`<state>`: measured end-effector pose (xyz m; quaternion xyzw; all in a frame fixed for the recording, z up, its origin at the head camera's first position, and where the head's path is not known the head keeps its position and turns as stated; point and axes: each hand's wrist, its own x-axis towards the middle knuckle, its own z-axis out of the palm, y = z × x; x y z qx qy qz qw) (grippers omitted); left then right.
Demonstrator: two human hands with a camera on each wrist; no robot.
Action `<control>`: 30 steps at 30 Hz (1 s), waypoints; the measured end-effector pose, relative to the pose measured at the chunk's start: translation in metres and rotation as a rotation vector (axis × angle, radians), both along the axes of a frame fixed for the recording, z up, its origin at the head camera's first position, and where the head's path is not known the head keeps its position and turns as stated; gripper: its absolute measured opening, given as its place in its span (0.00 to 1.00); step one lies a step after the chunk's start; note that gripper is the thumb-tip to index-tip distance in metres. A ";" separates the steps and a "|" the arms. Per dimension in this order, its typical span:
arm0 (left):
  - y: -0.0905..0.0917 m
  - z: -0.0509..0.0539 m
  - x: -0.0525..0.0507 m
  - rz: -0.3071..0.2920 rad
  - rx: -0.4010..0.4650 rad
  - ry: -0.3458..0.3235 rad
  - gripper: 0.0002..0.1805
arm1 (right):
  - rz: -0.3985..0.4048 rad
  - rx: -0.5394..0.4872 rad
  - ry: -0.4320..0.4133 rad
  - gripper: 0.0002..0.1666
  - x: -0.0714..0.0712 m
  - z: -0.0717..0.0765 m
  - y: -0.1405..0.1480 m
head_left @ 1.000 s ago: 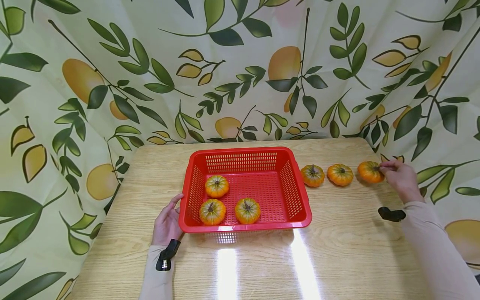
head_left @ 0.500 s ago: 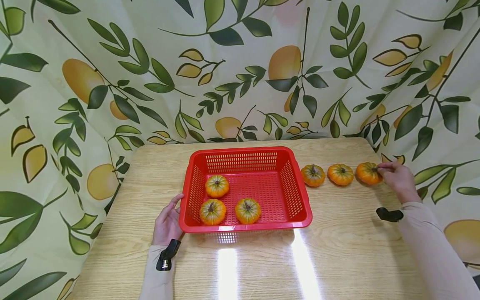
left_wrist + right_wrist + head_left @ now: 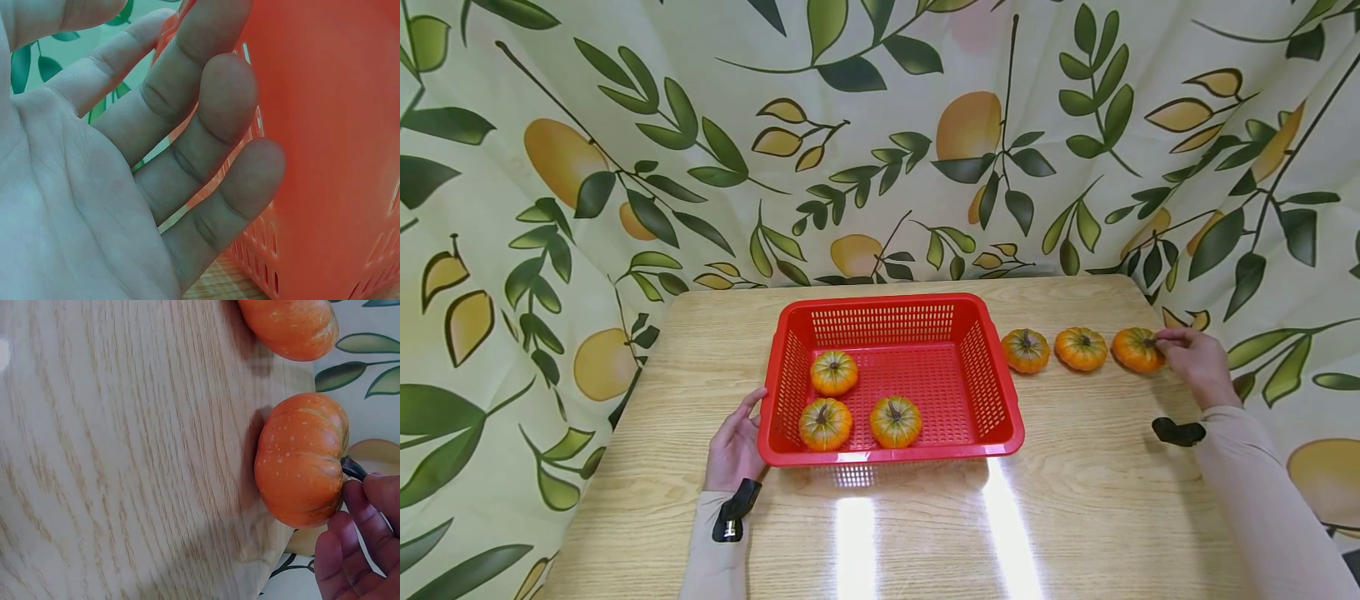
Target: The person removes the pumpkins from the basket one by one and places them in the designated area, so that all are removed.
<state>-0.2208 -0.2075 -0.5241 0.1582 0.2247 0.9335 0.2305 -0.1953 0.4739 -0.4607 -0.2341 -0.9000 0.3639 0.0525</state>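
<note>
Head view: rightmost pumpkin [image 3: 1135, 350], at the far right of the table [image 3: 1082, 467], is pinched by its stem [image 3: 354, 469] in the right hand [image 3: 1199, 360]; red basket [image 3: 936, 371] is touched at left by the left hand [image 3: 733, 446], fingers parted; neighbouring pumpkin [image 3: 1081, 349] could be knocked should the stem slip.

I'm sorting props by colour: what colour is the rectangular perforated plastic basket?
The basket is bright red, showing best in the head view.

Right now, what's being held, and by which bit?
The right hand pinches the rightmost pumpkin by its stem; the left hand only touches the red basket.
</note>
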 end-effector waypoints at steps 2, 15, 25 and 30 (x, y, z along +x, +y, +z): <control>0.000 0.001 0.000 0.003 -0.003 -0.003 0.28 | -0.001 0.011 0.001 0.25 0.001 0.000 0.000; 0.000 0.000 0.001 0.004 -0.010 -0.008 0.27 | -0.015 0.054 -0.021 0.27 0.002 0.001 0.000; -0.001 0.001 0.001 -0.008 -0.024 -0.006 0.28 | -0.015 -0.002 0.047 0.30 0.005 0.020 0.002; -0.001 0.002 0.000 -0.009 -0.030 -0.014 0.28 | -0.031 -0.030 0.082 0.20 0.003 0.031 -0.001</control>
